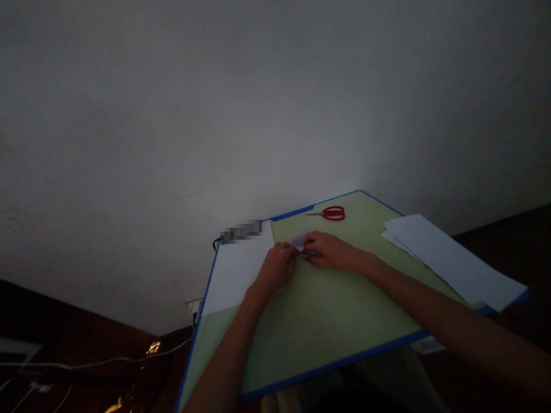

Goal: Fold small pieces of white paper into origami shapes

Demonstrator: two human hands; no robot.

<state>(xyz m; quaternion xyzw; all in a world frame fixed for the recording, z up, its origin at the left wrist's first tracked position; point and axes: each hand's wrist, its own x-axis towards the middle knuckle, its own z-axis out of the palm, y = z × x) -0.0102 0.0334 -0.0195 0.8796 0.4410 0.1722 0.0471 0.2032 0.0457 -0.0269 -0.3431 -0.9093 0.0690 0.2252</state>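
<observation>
Over the middle of a pale green table, both my hands hold one small piece of white paper (299, 241). My left hand (280, 263) has its fingers closed at the paper's left side. From the right, my right hand (329, 249) pinches the same piece between thumb and fingers. Folds seem to run through the paper, but its exact shape is partly hidden by my fingers. Beyond my right hand lie red-handled scissors (333, 213), blades pointing left. A white sheet (235, 278) lies flat left of my left hand.
The green table (327, 315) has a blue edge and stands against a grey wall (275, 115). A stack of white sheets (451, 258) rests at its right edge. A blurred-out object (241, 231) sits at the back left. A white cable (129, 359) runs low on the left.
</observation>
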